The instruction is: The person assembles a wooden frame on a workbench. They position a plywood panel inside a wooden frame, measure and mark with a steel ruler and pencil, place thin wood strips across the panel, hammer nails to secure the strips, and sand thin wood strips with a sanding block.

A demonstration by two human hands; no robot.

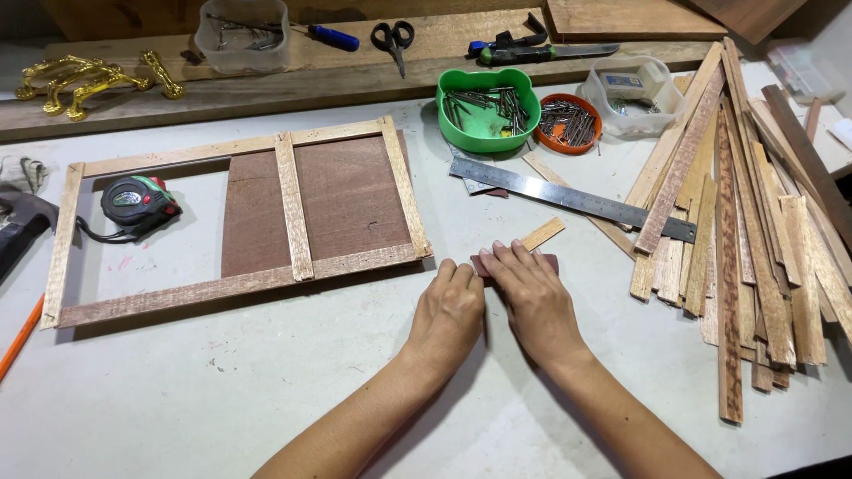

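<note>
My right hand (535, 297) presses flat on a small dark red-brown wooden piece (548, 261) lying on the grey table, fingertips at its far edge. A short light wood strip (542, 234) pokes out just beyond the fingers. My left hand (448, 312) rests beside it, fingers curled, touching the left end of the dark piece. A wooden frame (231, 284) with a brown panel (351, 200) lies to the left.
A steel ruler (568, 197) lies behind my hands. A pile of wood strips (754, 231) fills the right. A green tub of nails (486, 108), an orange dish of nails (568, 122), scissors (392, 37), a tape measure (138, 200) and gold handles (89, 78) stand around.
</note>
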